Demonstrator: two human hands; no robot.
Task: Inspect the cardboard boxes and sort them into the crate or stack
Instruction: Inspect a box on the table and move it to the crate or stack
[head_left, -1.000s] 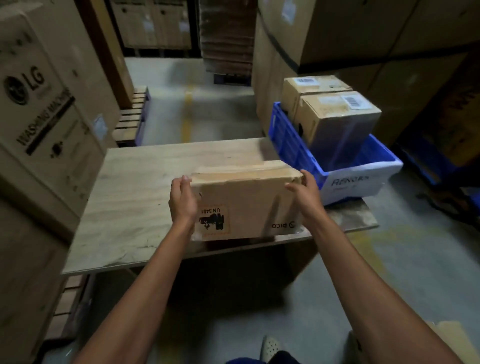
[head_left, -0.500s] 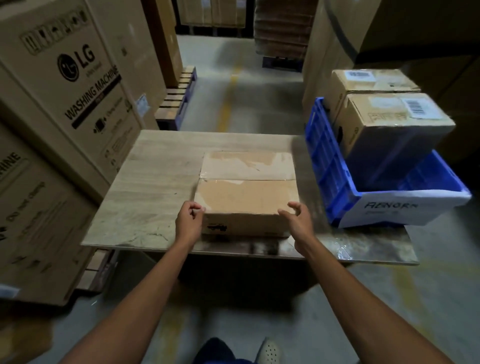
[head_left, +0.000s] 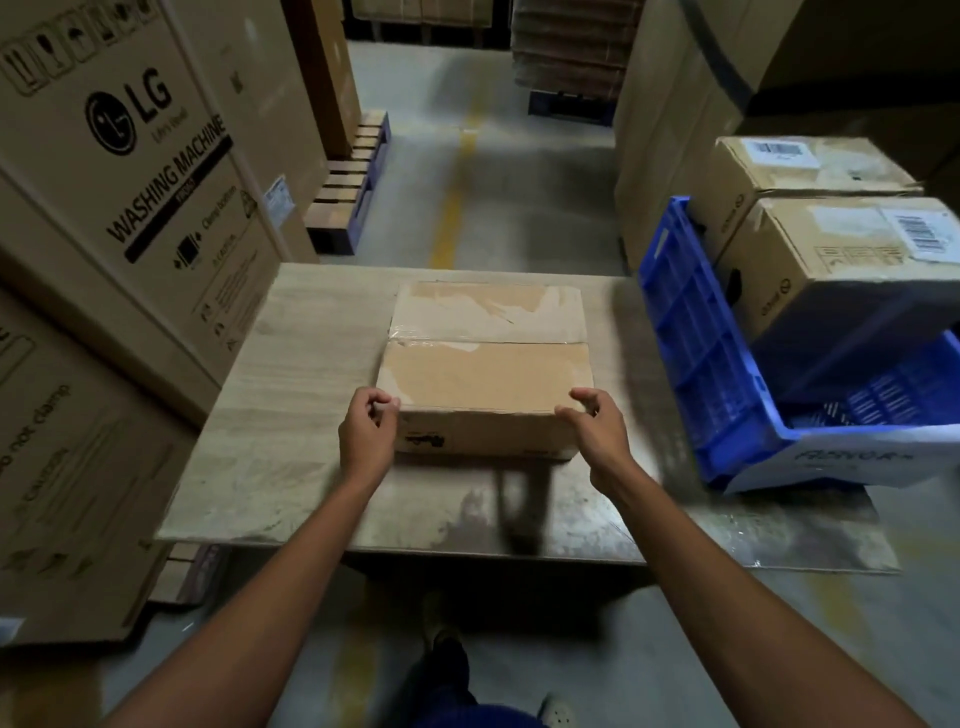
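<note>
A flat cardboard box (head_left: 485, 374) with torn tape on its top lies on the wooden table (head_left: 291, 415), near the middle. My left hand (head_left: 366, 434) is at the box's near left corner, with curled fingers pinching the top edge. At the near right corner, my right hand (head_left: 597, 436) has its fingers spread, touching or just off the box. The blue crate (head_left: 696, 364) stands on the table's right end. Two cardboard boxes sit in it, one in front (head_left: 831, 280) and one behind (head_left: 800, 176).
Big washing-machine cartons (head_left: 130, 197) wall in the table's left side. More large cartons (head_left: 670, 130) rise behind the crate. A concrete aisle with a yellow line (head_left: 452, 208) runs ahead, with a pallet (head_left: 353, 182) at its left. My shoe (head_left: 556, 709) shows below.
The box went from being held up on edge in front of me to lying flat on the table. My right hand's fingers have since loosened at the corner.
</note>
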